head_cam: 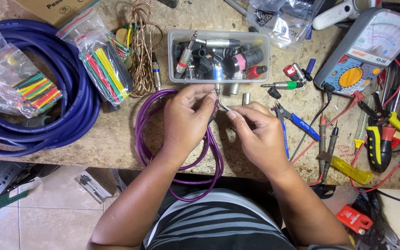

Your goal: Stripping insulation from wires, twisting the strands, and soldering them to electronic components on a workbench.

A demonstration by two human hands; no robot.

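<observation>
Bench: we look down on a mottled stone worktop (116, 134) crowded with cables and tools; tiled floor shows below its front edge.
Left hand (186, 118): fingers pinched shut on the end of the purple cable (146, 115), just in front of the clear box (218, 55).
Right hand (255, 134): fingertips closed on a small metal plug (223, 104) at that cable end.
Plug: it sits between our two hands, over the middle of the bench — its long axis runs on a slant, from upper left near the box down to the right thumb. Which end is the tip we cannot tell.
Purple cable: one loose coil, lying under the left hand and drooping over the bench edge toward our lap.
Box: one, full of audio plugs — too jumbled to count.
Blue cable (65, 92): one thick coil at far left.
Bags (103, 60): two, holding coloured tubing.
Meter (366, 51): one, upper right, with two probes (326, 139) below it.
Pliers (385, 134): yellow-handled, at the right edge.
Cutters (297, 121): one blue-handled pair, just right of the right hand.
</observation>
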